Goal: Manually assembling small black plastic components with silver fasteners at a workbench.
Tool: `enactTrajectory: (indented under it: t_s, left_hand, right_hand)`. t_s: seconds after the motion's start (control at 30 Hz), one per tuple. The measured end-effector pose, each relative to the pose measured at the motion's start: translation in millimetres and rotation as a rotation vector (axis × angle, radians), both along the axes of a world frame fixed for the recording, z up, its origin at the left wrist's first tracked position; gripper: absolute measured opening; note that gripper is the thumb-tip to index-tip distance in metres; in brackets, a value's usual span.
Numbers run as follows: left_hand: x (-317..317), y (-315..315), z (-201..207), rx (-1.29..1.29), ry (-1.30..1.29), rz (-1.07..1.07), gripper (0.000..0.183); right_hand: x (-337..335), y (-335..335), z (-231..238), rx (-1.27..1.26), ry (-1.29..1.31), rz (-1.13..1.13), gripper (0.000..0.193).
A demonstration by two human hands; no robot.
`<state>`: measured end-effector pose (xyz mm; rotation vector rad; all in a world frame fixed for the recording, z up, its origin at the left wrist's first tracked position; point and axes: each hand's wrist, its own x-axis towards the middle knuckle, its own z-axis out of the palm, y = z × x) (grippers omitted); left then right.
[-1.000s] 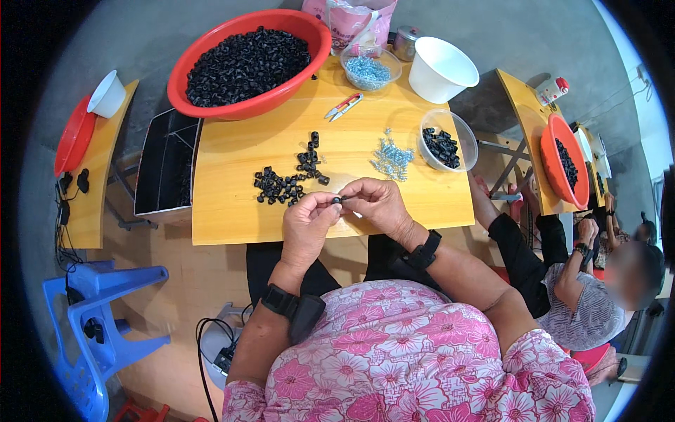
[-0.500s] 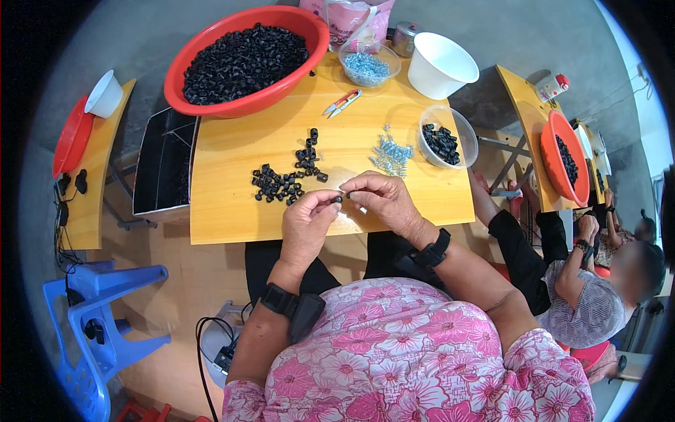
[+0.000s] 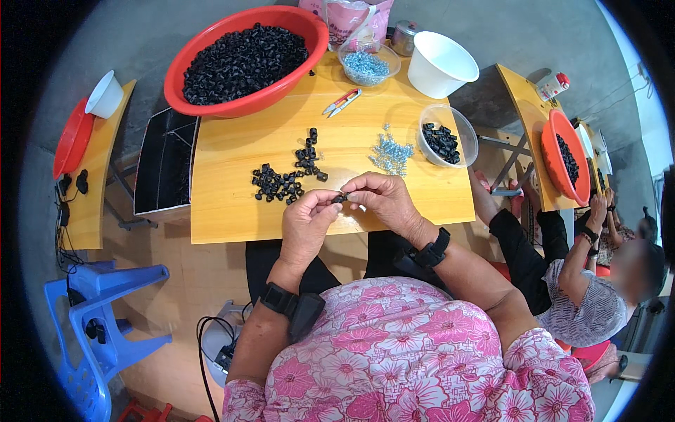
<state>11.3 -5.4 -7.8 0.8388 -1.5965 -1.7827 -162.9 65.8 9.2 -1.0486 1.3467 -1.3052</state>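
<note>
Over the near edge of the wooden table [image 3: 232, 218], my two hands meet at the fingertips. My left hand [image 3: 308, 219] pinches a small black plastic piece [image 3: 339, 198] between thumb and forefinger. The thumb and forefinger of my right hand [image 3: 388, 202] are closed at the other end of it; whatever else they hold is too small to make out. Just beyond my left hand lies a loose pile of short black cylindrical pieces [image 3: 271, 184]. A heap of small shiny silver-blue metal parts [image 3: 391, 153] is beyond my right hand.
A large red basin [image 3: 242, 105] of black pieces stands far left. Beyond the metal heap are a clear bowl [image 3: 470, 144] of black pieces, a bowl of metal parts [image 3: 367, 65], a white tub [image 3: 439, 67] and thread snips [image 3: 342, 103]. A person [image 3: 583, 302] sits at right.
My fingertips have come together; the dark bits that showed apart at each hand now meet as one piece. The seated person at right has raised a hand.
</note>
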Motion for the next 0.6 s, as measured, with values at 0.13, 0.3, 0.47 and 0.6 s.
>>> enactTrajectory:
  t_s: [0.13,0.3,0.47,0.6]
  left_hand:
    - [-0.6,0.5,-0.4,-0.046,-0.001,0.01,0.015]
    - [-0.6,0.2,-1.2,-0.049,-0.02,0.016,0.014]
    - [-0.3,0.1,-1.1,-0.058,-0.038,0.024,0.013]
    - [-1.0,0.3,-2.5,-0.089,-0.059,0.039,0.012]
  right_hand:
    - [-0.1,-0.8,-1.8,-0.013,0.072,-0.029,0.016]
    - [2.4,-1.1,1.8,-0.029,0.115,-0.029,0.015]
    - [5.7,-1.3,2.7,-0.067,0.208,-0.045,0.014]
    - [6.5,-1.9,-0.8,-0.188,0.41,-0.069,0.016]
